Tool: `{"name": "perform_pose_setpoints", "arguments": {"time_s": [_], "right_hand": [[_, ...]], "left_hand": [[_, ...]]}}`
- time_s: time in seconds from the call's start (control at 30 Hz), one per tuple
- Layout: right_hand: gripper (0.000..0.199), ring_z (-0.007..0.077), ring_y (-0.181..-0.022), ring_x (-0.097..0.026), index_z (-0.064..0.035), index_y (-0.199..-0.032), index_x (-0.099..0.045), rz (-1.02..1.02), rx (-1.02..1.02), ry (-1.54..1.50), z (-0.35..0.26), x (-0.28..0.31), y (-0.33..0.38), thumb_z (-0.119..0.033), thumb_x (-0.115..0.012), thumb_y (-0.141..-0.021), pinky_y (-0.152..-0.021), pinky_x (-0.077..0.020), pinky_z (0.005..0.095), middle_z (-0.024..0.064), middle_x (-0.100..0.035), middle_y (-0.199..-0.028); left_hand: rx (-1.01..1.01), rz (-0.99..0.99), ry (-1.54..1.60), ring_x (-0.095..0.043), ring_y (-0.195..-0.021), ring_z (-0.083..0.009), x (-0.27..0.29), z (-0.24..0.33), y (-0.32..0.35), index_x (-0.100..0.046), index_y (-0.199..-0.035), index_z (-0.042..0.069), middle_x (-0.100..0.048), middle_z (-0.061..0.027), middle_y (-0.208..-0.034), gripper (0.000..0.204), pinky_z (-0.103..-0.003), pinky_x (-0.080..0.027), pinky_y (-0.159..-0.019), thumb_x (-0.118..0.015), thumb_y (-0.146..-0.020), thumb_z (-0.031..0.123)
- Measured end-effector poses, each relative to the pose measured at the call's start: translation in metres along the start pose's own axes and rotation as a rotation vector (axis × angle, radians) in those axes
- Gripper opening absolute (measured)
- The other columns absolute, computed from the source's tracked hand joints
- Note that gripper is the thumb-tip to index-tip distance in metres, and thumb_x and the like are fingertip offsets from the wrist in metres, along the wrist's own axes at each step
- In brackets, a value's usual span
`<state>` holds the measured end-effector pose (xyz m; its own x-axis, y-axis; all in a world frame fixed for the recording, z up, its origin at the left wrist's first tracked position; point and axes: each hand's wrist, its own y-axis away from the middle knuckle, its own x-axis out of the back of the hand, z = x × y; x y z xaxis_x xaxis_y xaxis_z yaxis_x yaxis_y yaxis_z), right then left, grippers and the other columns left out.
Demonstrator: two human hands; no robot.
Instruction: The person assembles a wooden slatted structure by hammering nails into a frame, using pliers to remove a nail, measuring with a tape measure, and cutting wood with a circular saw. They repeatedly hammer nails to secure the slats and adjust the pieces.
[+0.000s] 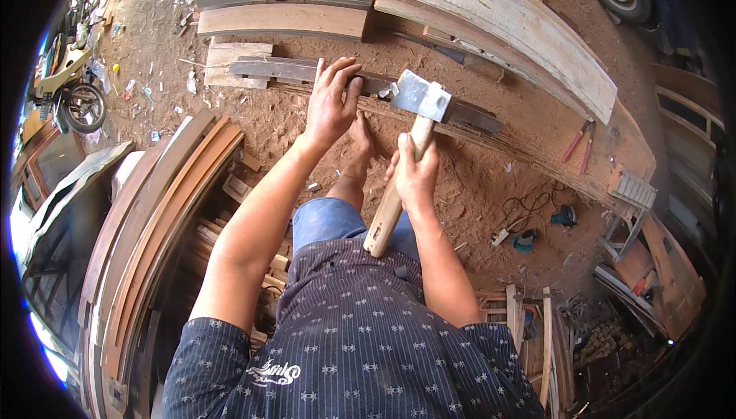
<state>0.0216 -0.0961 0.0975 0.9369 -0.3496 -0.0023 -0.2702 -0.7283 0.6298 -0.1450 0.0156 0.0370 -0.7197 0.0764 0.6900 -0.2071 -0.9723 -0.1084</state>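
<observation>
My right hand is wrapped round the wooden handle of a hammer, whose butt points back toward my lap. Its blocky metal head is over a long dark wooden strip, covering part of it; whether they touch I cannot tell. To the left of the hammer head, my left hand lies across the strip with its fingers stretched out and slightly apart. A small shiny piece shows between that hand and the hammer head, too small to name. The strip's left end rests over a pale board.
Long planks are stacked beyond the strip, and more boards stand at the left. Two red-handled tools lie to the right. Power tools with a cord lie on the dusty ground. My bare foot is near the strip.
</observation>
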Motion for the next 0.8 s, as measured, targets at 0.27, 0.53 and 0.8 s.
{"name": "perform_pose_setpoints", "arguments": {"time_s": [0.27, 0.53, 0.8], "right_hand": [[0.023, 0.0126, -0.050, -0.057, -0.0029, -0.112, -0.048, 0.105, -0.040, -0.230, -0.009, 0.016, 0.011, -0.025, -0.053, -0.107, -0.046, -0.0522, 0.0279, 0.0040, -0.056, -0.069], [0.023, 0.0120, -0.049, -0.056, -0.0066, -0.114, -0.049, 0.012, 0.005, -0.156, 0.007, 0.015, 0.005, -0.026, -0.056, -0.105, -0.043, -0.0523, 0.0280, 0.0015, -0.054, -0.069], [0.022, 0.0135, -0.050, -0.056, -0.0057, -0.111, -0.046, -0.065, -0.060, -0.200, 0.004, -0.001, 0.014, -0.025, -0.055, -0.105, -0.044, -0.0518, 0.0304, 0.0040, -0.054, -0.066]], "left_hand": [[-0.124, -0.102, -0.167, -0.055, -0.132, -0.0245, -0.008, 0.020, 0.003, -0.069, -0.123, 0.015, -0.067, -0.0025, -0.126, 0.035, -0.064, -0.009, -0.123, -0.072, -0.093, 0.031], [-0.076, -0.027, -0.033, -0.055, -0.135, -0.0279, -0.011, 0.006, 0.010, -0.072, -0.121, 0.011, -0.069, -0.0072, -0.129, 0.025, -0.055, -0.021, -0.123, -0.065, -0.098, 0.019], [-0.076, -0.012, -0.032, -0.055, -0.136, -0.0278, -0.015, 0.002, 0.010, -0.074, -0.119, 0.010, -0.070, -0.0063, -0.129, 0.025, -0.055, -0.022, -0.123, -0.067, -0.097, 0.021]]}}
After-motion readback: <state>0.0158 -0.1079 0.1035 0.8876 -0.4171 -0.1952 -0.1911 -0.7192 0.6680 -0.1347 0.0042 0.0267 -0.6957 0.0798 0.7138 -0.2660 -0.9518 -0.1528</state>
